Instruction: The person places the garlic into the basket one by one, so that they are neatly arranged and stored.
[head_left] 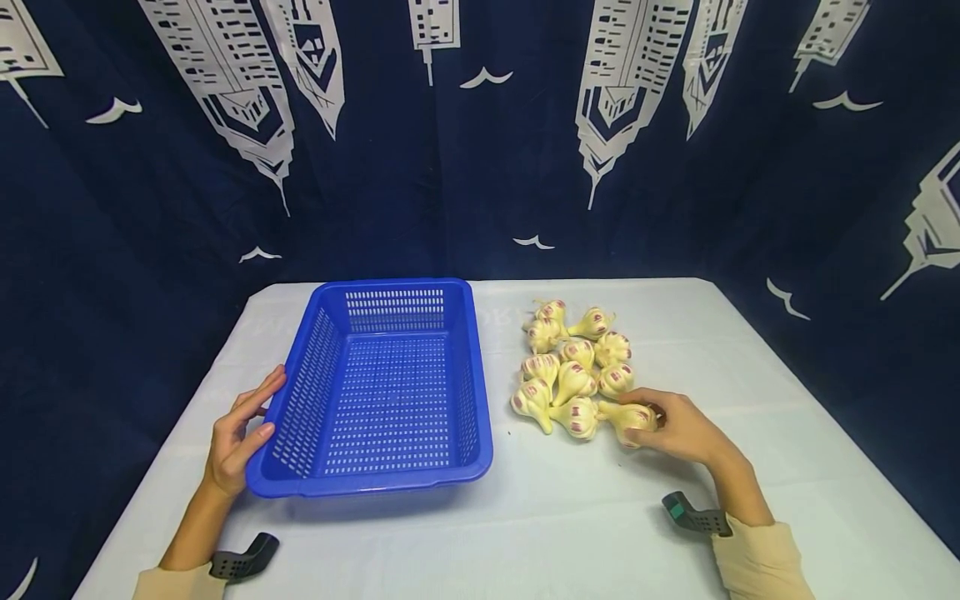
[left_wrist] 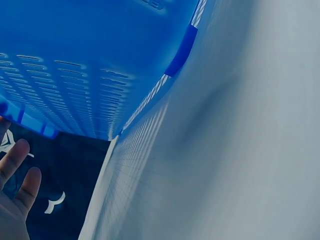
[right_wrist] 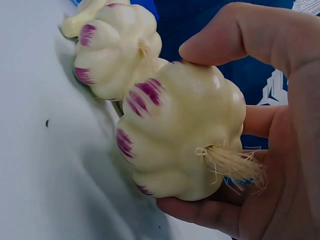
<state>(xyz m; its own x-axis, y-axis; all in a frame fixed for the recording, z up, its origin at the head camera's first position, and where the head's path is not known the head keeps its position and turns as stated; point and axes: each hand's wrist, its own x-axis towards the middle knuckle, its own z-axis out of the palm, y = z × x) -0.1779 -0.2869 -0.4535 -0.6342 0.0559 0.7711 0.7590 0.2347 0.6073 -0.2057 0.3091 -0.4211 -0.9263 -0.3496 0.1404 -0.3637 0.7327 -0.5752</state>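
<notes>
My right hand is curled round a garlic bulb at the near right of a group of several bulbs. The right wrist view shows the thumb on one side of this bulb and fingers on the other, its dry roots facing the palm. Another garlic bulb lies just behind it. On the left, a blue plastic basket with slotted walls and nothing inside stands on the table. My left hand is by its left side, fingers extended, fingertips right at the rim.
A white cloth covers the table. Several more garlic bulbs lie grouped to the right of the basket. A dark blue curtain with white building prints hangs behind the table's far edge.
</notes>
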